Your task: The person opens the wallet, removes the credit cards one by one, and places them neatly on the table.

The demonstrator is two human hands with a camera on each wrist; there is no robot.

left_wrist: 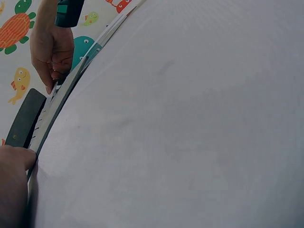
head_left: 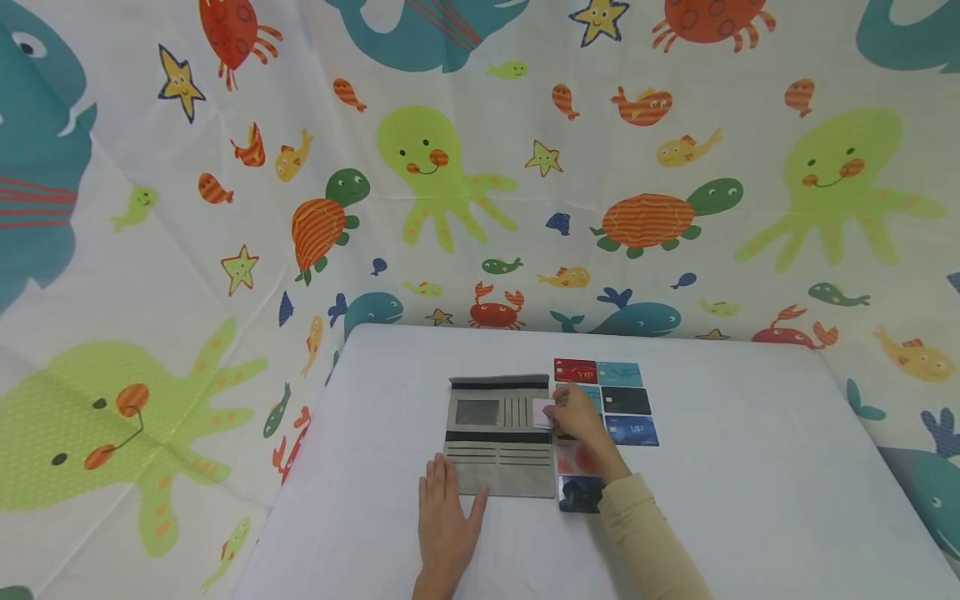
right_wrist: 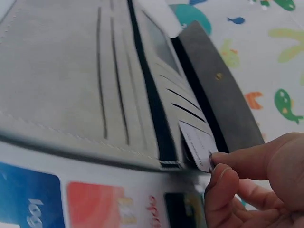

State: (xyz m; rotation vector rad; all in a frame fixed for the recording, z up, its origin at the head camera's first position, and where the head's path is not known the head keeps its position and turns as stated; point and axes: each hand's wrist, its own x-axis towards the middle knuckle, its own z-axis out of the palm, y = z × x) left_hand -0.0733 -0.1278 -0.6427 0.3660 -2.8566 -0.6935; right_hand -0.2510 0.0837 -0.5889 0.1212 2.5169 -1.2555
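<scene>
A grey wallet [head_left: 504,481] lies unfolded on the white table, with rows of card slots and a dark clear window [head_left: 477,412]. My right hand [head_left: 576,415] pinches a white card [head_left: 541,414] between thumb and fingertips at the wallet's upper right slots. In the right wrist view, the card [right_wrist: 195,142] lies slanted at a slot near the wallet's edge, its outer end under the fingertips. Fingers straight, my left hand [head_left: 447,525] rests at the wallet's lower left edge. The left wrist view shows its thumb [left_wrist: 21,156] against that edge.
Cards lie in two columns right of the wallet, including a red card [head_left: 576,371], a black card [head_left: 627,401], a blue card [head_left: 632,430] and a dark blue card [head_left: 580,493]. My right forearm passes over some. Behind the table [head_left: 750,467] hangs a sea-animal cloth [head_left: 465,283].
</scene>
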